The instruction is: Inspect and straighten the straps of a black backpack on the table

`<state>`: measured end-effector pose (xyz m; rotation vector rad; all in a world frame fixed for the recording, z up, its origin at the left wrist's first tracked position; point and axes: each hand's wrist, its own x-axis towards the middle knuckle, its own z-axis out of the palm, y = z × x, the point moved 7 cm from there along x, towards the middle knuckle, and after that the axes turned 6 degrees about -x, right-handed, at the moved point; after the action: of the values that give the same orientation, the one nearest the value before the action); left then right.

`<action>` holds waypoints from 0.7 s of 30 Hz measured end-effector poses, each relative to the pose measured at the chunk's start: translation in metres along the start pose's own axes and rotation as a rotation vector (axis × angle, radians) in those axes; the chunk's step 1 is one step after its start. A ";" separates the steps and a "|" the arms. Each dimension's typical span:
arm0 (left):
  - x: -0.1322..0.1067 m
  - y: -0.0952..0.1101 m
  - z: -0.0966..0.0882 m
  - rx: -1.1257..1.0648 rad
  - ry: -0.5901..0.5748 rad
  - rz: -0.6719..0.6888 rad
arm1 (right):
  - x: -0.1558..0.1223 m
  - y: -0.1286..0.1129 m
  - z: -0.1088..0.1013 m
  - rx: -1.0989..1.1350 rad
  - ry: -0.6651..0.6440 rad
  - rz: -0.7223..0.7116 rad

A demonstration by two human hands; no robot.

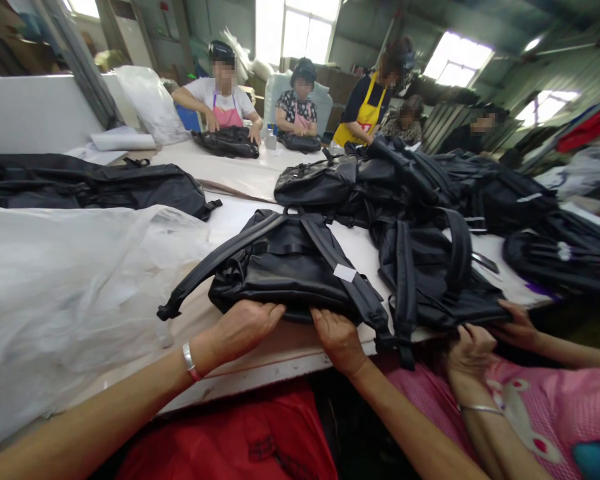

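Observation:
A black backpack [280, 270] lies on the table in front of me, its two padded straps facing up. One strap stretches out to the left; the other runs down the right side and carries a small white tag [345, 272]. My left hand [245, 327], below a silver bracelet, is closed on the near edge of the bag, fingertips tucked at the fabric. A short way to the right, my right hand [340, 337] grips the same edge, its fingers partly hidden under the bag.
Crumpled clear plastic sheeting [80, 287] covers the table's left side. More black bags [80, 180] lie behind it, and a pile of backpacks [380, 170] fills the right. Beside me, a co-worker's hands [473, 350] hold another backpack [430, 273]. Several people work across the table.

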<state>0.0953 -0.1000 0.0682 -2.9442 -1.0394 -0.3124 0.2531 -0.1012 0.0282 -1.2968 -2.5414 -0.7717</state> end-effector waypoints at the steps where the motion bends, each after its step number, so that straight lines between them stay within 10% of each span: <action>1: -0.008 0.002 0.006 0.036 0.038 0.003 | 0.001 0.004 0.001 0.002 -0.008 0.013; 10: -0.051 -0.014 0.069 0.167 0.102 -0.023 | -0.004 -0.003 0.016 0.197 -0.236 0.098; 17: -0.041 -0.021 0.047 0.123 0.057 0.029 | 0.035 -0.024 -0.067 0.415 -0.027 -0.005; 21: -0.040 -0.020 0.040 0.107 0.069 0.029 | 0.080 -0.019 -0.058 0.430 -0.122 0.009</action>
<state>0.0594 -0.1062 0.0197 -2.8294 -0.9721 -0.3434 0.1858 -0.0853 0.1009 -1.2350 -2.5929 -0.1275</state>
